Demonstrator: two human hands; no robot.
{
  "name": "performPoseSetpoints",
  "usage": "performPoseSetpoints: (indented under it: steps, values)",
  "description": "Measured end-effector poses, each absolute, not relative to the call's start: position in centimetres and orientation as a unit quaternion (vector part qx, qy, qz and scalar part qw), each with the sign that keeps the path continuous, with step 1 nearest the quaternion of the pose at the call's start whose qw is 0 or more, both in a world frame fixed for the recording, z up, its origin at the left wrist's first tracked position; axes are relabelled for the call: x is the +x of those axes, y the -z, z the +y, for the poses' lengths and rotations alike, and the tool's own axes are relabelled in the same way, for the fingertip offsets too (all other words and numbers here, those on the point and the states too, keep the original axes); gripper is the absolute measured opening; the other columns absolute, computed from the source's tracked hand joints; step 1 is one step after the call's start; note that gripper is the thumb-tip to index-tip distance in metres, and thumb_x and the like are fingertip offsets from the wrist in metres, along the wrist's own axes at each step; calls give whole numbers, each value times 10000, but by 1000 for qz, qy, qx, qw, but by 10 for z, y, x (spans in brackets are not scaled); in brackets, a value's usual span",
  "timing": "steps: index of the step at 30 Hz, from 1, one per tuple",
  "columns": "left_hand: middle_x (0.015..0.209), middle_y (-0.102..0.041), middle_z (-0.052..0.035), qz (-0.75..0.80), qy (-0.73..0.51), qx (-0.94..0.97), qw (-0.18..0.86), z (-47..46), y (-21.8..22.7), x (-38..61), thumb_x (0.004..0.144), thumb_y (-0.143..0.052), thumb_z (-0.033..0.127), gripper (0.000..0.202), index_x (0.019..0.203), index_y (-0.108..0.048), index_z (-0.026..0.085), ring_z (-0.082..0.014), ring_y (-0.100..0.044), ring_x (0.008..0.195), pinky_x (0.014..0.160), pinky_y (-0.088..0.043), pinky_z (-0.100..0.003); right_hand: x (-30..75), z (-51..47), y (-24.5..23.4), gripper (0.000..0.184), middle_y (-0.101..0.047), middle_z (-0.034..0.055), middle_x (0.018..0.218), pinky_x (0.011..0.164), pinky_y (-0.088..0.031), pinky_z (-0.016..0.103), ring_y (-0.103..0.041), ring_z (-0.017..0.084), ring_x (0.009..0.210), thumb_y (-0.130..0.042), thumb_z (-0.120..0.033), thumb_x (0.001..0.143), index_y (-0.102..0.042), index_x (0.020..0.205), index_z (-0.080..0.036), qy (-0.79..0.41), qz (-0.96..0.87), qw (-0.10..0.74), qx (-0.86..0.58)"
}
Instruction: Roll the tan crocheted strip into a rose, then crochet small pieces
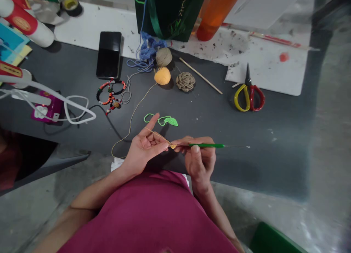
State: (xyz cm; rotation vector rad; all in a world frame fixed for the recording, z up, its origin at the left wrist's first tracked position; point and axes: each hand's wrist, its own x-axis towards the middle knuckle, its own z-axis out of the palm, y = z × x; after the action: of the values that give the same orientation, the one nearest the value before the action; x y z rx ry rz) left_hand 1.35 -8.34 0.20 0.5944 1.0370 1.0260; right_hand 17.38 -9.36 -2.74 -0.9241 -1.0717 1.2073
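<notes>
Between thumb and fingers my left hand (142, 147) pinches a small piece of yellow crochet (173, 146), its index finger raised with yellow yarn (157, 133) stretched over it. Closed around a crochet hook with a green handle (207, 145), my right hand (201, 156) meets the left at the crochet piece. One thin metal end of the hook points right; the other end is hidden at the stitches. From the yellow yarn ball (162, 76) a strand loops down to my left hand. Just beyond my hands lies a bright green crocheted leaf (171, 121) with a yarn tail.
Scissors (249, 92) with yellow and red handles lie at the right. Farther back are a brown crocheted rosette (185, 81), a wooden stick (201, 76), a beige yarn ball (163, 57), blue crochet (149, 46) and a black phone (109, 55). Beaded bracelets (110, 94) and a white cable (79, 116) lie left.
</notes>
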Motion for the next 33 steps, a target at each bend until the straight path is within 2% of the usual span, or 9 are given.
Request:
performPoseSetpoints:
  steps: [8,21,27,33]
  values:
    - [705,-704,59,471,-466,281,694,-82,-3,14,762,-805,212,918,1570,-376,287,-104,-632,675,746,-534,-249,174,-91,19,118,-785,-5,861,629,-534,351,-712,164,690,-500,-252,1012,-612,1035,-281,-444,-532,598,-403]
    - [709,-713,46,469,-467,267,700,-82,-3,15,754,-821,230,917,1564,-394,272,-108,-641,678,751,-536,-250,173,-92,17,126,-785,0,868,626,-536,356,-708,159,672,-508,-272,1015,-634,1019,-277,-431,-531,593,-425]
    - [704,-706,53,470,-472,266,697,-81,-4,14,755,-831,240,908,1556,-407,284,-100,-641,670,736,-527,-241,174,-94,16,128,-805,24,943,674,-568,375,-723,167,726,-500,-210,1013,-597,1070,-271,-410,-560,591,-410]
    - [715,-712,43,494,-463,281,680,-81,-3,14,769,-829,275,824,1514,-478,262,-113,-653,694,749,-530,-256,175,-98,21,301,-805,34,1034,720,-606,400,-767,194,829,-506,-80,963,-615,1164,-276,-371,-595,595,-393]
